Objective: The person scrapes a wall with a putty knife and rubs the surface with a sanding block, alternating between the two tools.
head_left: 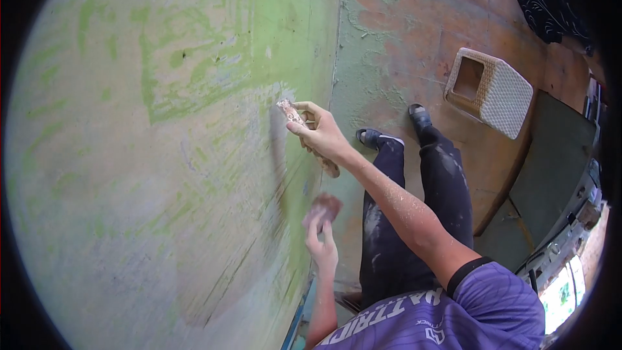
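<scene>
Green-streaked wall [162, 155] at left: right hand [322, 135] fingers closed around sanding block [290, 113] pressed to it, left hand [322, 246] pinching worn sandpaper piece [324, 209] nearer; probably best kept flat, strokes even.

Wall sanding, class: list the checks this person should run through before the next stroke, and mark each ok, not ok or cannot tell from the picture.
1. Right hand grips the sanding block: ok.
2. Block lies against the wall: ok.
3. Left hand holds the sandpaper at the wall: ok, though blurred.
4. Both feet are planted on the floor: ok.
5. The basket stands clear of the feet: ok.
6. Grit left on the block's face: cannot tell, it is turned to the wall.
</scene>
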`<state>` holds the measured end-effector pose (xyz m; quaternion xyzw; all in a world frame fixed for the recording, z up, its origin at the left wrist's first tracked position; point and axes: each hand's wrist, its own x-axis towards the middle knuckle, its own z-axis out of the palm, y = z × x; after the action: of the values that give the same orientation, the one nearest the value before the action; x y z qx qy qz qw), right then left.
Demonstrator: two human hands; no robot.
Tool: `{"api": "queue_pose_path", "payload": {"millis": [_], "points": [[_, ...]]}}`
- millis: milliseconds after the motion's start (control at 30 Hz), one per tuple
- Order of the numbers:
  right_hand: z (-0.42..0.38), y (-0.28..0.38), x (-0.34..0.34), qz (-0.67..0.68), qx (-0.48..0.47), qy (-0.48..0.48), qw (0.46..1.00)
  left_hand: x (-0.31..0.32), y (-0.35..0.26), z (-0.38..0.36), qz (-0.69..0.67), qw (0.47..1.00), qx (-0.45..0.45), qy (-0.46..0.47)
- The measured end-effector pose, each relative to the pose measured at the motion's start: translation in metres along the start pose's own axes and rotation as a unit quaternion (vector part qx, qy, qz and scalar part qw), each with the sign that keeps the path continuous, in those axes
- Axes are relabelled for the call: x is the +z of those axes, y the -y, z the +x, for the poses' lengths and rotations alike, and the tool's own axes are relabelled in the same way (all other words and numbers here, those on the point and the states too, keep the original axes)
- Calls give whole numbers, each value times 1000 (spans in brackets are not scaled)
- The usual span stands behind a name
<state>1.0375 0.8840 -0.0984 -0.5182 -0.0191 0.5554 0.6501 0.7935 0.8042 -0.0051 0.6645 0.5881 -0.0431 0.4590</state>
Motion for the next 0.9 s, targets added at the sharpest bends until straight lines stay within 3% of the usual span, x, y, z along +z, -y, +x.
{"api": "queue_pose_path", "payload": {"millis": [100, 200, 300, 500, 600, 700, 800, 900], "points": [[27, -19, -22, 57, -30, -1, 998, 35, -18, 76, -82, 994, 60, 32], [54, -19, -56, 20, 35, 53, 998, 88, 5, 152, -133, 983, 109, 55], [81, -17, -68, -56, -42, 46, 996, 119, -34, 201, -217, 964, 93, 124], [126, 15, -57, -174, -107, 49, 978, 181, -36, 295, -222, 961, 149, 66], [132, 29, -57, -207, -141, 74, 965, 195, -64, 305, -376, 911, 164, 44], [141, 23, -64, -242, -176, 67, 952, 203, -69, 309, -426, 891, 150, 44], [144, 19, -64, -245, -154, 40, 956, 193, -55, 319, -312, 928, 182, 96], [131, 36, -56, -241, -156, 35, 957, 184, -91, 286, -217, 949, 228, 25]]}}
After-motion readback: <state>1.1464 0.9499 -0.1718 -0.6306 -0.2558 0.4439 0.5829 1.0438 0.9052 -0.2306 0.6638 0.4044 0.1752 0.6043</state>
